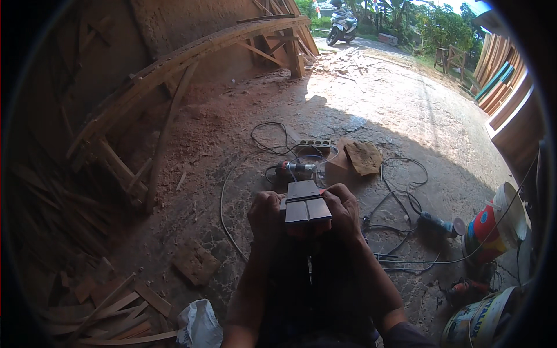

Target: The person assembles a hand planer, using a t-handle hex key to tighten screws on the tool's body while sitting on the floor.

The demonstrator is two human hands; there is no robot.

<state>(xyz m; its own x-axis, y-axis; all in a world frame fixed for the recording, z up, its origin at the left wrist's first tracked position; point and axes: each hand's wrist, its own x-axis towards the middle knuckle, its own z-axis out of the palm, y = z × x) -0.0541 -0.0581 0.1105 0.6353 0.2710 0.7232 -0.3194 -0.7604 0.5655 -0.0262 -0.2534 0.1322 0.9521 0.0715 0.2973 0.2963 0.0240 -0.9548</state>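
Observation:
An electric hand planer (307, 210) is held upside down in front of me, its flat metal sole facing up. The sole has two plates with a dark gap between them, and some red of the body shows at its edges. My left hand (264, 213) is closed round its left side. On the right side, my right hand (343, 210) grips it with fingers curled. The planer's underside is in shadow. Just beyond it on the ground lies a corded power tool with a silver body (300, 168).
Past that tool are a power strip (315, 143) and a wood block (364, 158). Cords loop across the ground. On the right lie an angle grinder (436, 224), a paint bucket (486, 232) and another bucket (478, 322). A long wooden bench (174, 64) and scrap wood (125, 310) occupy the left.

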